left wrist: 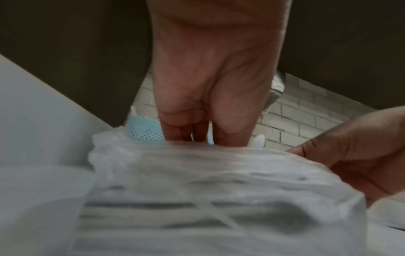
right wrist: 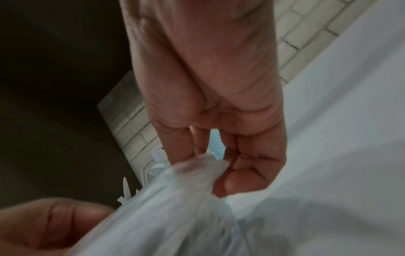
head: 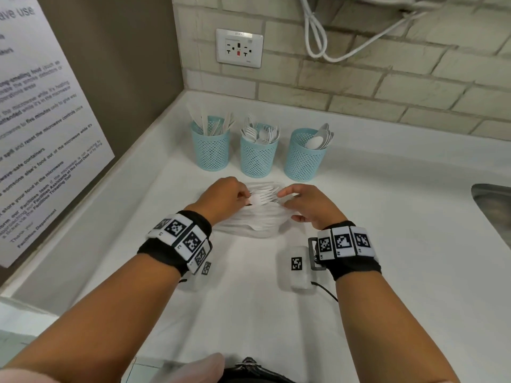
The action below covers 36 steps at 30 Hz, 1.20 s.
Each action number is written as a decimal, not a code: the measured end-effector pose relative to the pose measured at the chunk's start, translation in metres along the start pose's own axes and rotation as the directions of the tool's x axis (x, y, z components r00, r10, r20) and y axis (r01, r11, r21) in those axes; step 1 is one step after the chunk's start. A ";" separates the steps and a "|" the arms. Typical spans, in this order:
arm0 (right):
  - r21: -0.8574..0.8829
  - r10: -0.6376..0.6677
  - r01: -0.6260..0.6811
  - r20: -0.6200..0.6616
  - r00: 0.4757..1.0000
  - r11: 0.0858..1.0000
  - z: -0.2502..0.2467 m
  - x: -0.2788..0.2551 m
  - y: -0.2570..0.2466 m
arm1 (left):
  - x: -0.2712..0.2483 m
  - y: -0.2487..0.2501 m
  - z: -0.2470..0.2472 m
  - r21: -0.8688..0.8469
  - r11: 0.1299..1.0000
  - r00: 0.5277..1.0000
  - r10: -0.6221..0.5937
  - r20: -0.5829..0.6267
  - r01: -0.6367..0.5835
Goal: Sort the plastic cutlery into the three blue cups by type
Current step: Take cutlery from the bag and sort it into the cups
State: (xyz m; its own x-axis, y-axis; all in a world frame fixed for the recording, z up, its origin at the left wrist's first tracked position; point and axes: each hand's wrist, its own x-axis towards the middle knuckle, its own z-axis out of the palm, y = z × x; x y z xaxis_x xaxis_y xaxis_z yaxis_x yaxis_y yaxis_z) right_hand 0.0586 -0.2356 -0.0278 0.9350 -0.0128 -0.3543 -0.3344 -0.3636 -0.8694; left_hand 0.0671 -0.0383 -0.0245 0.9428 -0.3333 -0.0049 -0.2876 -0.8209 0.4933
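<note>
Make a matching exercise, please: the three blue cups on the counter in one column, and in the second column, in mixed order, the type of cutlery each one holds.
Column 1
1. left cup
2. middle cup
3. right cup

Column 2
a. spoons
b. knives
c. forks

Pairs: 1-b, 2-c, 3-a

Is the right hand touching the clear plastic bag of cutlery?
Touching. The right wrist view shows the right hand pinching a fold of the clear plastic bag between thumb and fingers.
</note>
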 end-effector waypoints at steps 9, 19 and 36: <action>-0.041 -0.068 0.069 0.005 0.998 0.997 0.001 -0.006 0.008 | -0.003 0.002 -0.003 0.219 0.976 0.991 -0.015 0.130 -0.014; -0.036 -0.142 0.138 -0.142 0.980 0.990 0.006 -0.005 0.008 | -0.012 0.001 0.000 0.336 0.936 0.969 0.025 0.245 -0.109; -0.037 -0.160 0.156 -0.206 0.965 0.987 0.003 -0.001 0.011 | -0.003 -0.011 0.001 0.071 0.998 0.990 -0.013 0.138 0.003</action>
State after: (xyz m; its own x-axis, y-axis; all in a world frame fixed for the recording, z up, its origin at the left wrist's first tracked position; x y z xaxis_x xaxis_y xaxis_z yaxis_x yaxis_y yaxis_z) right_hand 0.0537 -0.2363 -0.0380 0.9804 -0.1463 -0.1321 -0.1804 -0.3951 -0.9008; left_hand 0.0671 -0.0284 -0.0305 0.9142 -0.3834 -0.1311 -0.2958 -0.8526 0.4307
